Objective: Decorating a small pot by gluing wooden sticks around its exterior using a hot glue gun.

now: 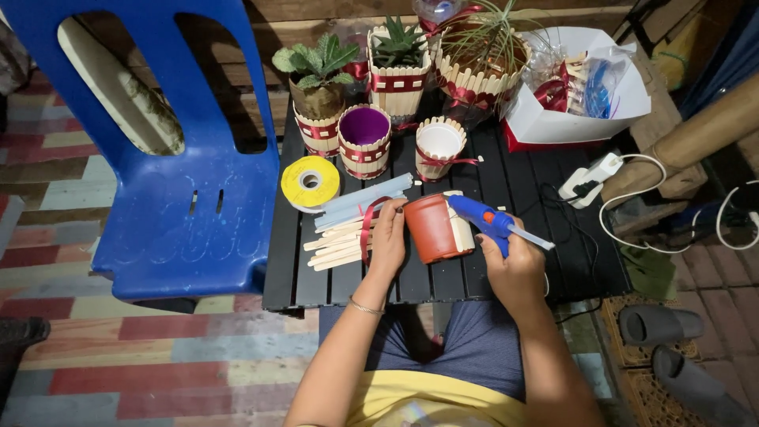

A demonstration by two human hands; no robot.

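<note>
My left hand [387, 239] grips a small terracotta-coloured plastic pot [431, 229], lying on its side above the black slatted table [522, 190]. A few pale wooden sticks [461, 231] are stuck on the pot's right side. My right hand [518, 265] holds a blue glue gun [489, 220], with its nozzle against the pot and a glue stick poking out behind. A pile of loose wooden sticks [336, 247] and a red ribbon [367, 229] lie just left of my left hand.
A yellow tape roll [310, 183] and clear glue sticks [364, 202] lie on the table. Stick-clad pots, some with plants [397, 67], stand at the back. A white box [577, 83] sits back right, a blue plastic chair [190, 158] left, a power strip with cables [589, 178] right, sandals [672, 348] on the floor.
</note>
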